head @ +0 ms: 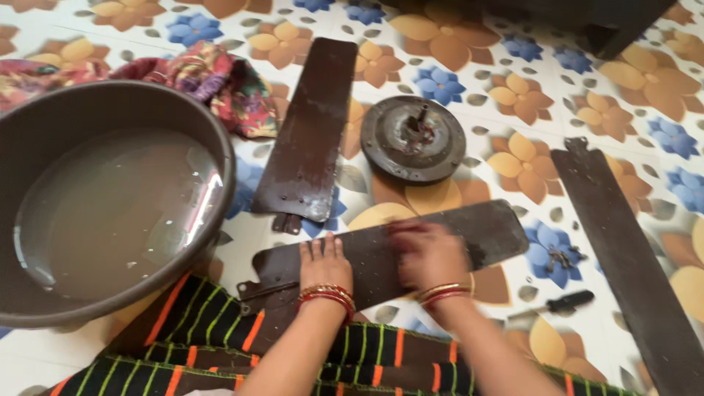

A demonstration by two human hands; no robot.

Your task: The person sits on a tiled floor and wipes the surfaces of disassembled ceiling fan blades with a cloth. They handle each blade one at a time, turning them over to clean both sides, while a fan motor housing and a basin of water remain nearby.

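Observation:
A dark brown fan blade (pixel 484 231) lies across my lap and the flowered floor. My left hand (pixel 324 262) rests flat on its near end, fingers together, pressing it down. My right hand (pixel 427 253) is on the blade's middle and is blurred with motion; whether it holds something under the palm I cannot tell. Both wrists wear red and gold bangles.
A large brown basin (pixel 220 147) of murky water sits at left. A crumpled patterned cloth (pixel 220 81) lies behind it. Two more fan blades (pixel 312 125) (pixel 623 249), the round fan motor (pixel 413 139), loose screws (pixel 561 258) and a black-handled screwdriver (pixel 565 301) lie on the floor.

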